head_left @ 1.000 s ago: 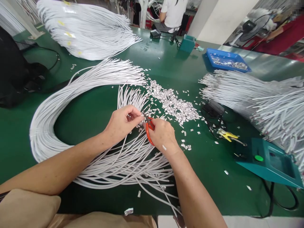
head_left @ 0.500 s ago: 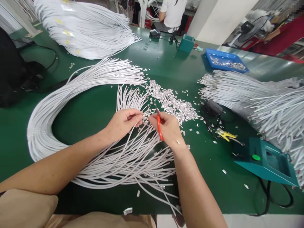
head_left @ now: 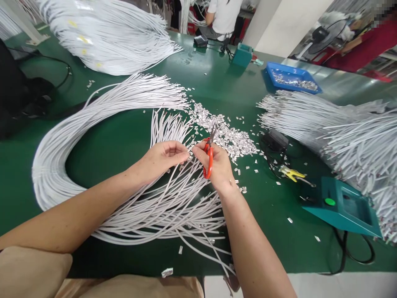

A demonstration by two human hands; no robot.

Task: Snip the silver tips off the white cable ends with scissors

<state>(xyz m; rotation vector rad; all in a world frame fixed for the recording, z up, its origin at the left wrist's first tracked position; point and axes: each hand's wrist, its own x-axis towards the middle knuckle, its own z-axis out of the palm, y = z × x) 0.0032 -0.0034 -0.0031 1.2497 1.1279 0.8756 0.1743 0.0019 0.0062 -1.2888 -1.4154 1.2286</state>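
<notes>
My left hand [head_left: 169, 157] pinches the end of a white cable near the centre, above the loose cable ends [head_left: 173, 207]. Close to its right, my right hand [head_left: 215, 161] holds red-handled scissors [head_left: 209, 159], their dark blades pointing away from me. Its thumb and forefinger are pressed together near the left fingertips; anything between them is too small to make out. A long white cable bundle [head_left: 51, 153] curves round on the left, and short foil pieces [head_left: 229, 138] lie scattered beyond my hands.
On the green table [head_left: 279, 231] are a blue tray [head_left: 294, 78], yellow clip [head_left: 291, 174], teal device [head_left: 344, 205], black adapter [head_left: 275, 142] and cable bundles [head_left: 108, 35] at back left and right [head_left: 297, 114]. A person in white [head_left: 225, 16] sits beyond.
The scissors have turned in my right hand, so the blades now point further up and right. My hands remain close together at the cable ends. The whole view has shifted slightly.
</notes>
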